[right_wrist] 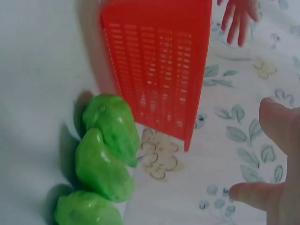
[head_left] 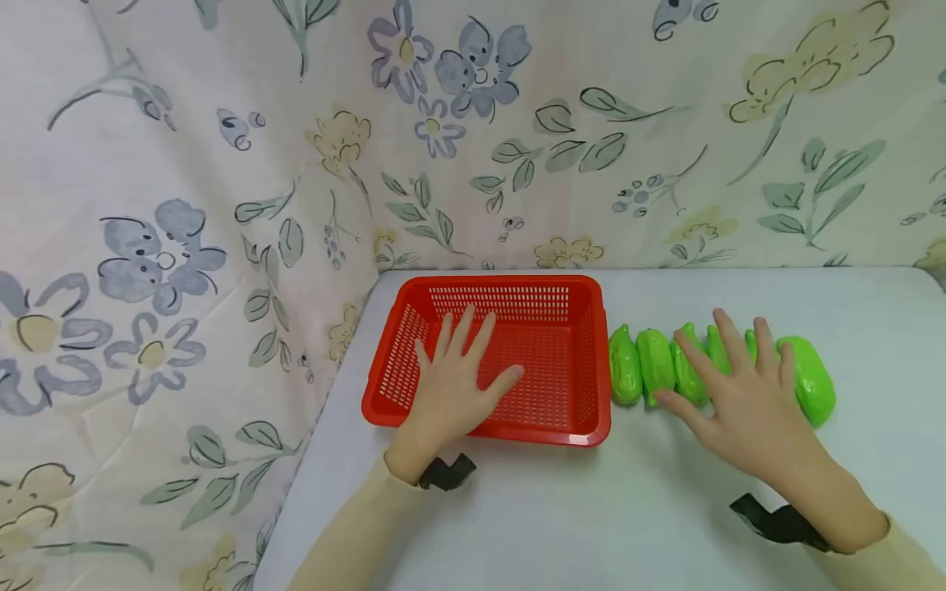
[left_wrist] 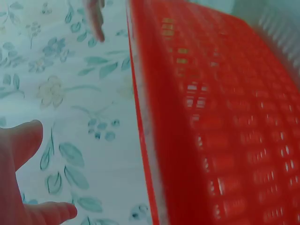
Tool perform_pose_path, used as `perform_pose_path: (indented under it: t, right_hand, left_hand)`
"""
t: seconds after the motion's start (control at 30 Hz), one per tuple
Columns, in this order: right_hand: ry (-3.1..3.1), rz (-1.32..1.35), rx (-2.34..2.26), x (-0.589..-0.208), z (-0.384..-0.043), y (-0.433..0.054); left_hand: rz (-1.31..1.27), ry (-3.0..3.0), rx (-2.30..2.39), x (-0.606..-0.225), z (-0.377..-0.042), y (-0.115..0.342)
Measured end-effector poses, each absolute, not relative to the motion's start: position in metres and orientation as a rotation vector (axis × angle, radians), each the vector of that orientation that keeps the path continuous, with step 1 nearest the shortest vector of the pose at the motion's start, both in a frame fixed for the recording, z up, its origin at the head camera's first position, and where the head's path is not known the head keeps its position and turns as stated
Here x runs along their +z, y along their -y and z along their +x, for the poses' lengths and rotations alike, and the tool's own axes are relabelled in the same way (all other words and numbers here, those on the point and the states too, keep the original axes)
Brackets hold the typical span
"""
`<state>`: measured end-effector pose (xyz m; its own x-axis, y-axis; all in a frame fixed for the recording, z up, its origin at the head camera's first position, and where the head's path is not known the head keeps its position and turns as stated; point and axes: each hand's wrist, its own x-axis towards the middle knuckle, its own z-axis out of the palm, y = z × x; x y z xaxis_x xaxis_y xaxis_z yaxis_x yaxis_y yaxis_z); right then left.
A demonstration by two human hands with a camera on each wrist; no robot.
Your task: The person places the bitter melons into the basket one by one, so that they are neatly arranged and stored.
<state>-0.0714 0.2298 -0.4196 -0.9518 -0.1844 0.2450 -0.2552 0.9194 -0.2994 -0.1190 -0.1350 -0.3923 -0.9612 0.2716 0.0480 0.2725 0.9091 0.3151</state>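
My left hand [head_left: 452, 386] hovers over the left part of a red plastic basket [head_left: 510, 281], fingers spread and holding nothing. In the left wrist view the basket's slotted wall [left_wrist: 225, 140] stands beside that hand. My right hand [head_left: 757, 410], also spread and holding nothing, is above a row of shiny green imitation vegetables [head_left: 624, 367] and partly hides them. Most are long and bumpy; a rounder, smoother green one [head_left: 815, 382] lies at the right end. In the right wrist view several bumpy green vegetables [right_wrist: 104, 166] lie near the basket's side.
The basket and vegetables rest on a white table [head_left: 591, 517]. A floral cloth [head_left: 576, 189] hangs along its back edge and down the left side. Dark bands [head_left: 779, 523] sit at both wrists.
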Motion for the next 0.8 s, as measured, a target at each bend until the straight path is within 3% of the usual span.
perform_pose_path:
  t: [0.4, 0.8]
  right_hand:
    - [2.758, 0.387, 0.558, -0.432, -0.069, -0.282]
    - [2.851, 0.137, 0.500, -0.451, -0.071, -0.345]
  left_hand:
    - [-0.257, 2.926, -0.645, -0.403, -0.123, 0.210]
    - [-0.066, 2.899, -0.845, -0.427, -0.117, 0.263]
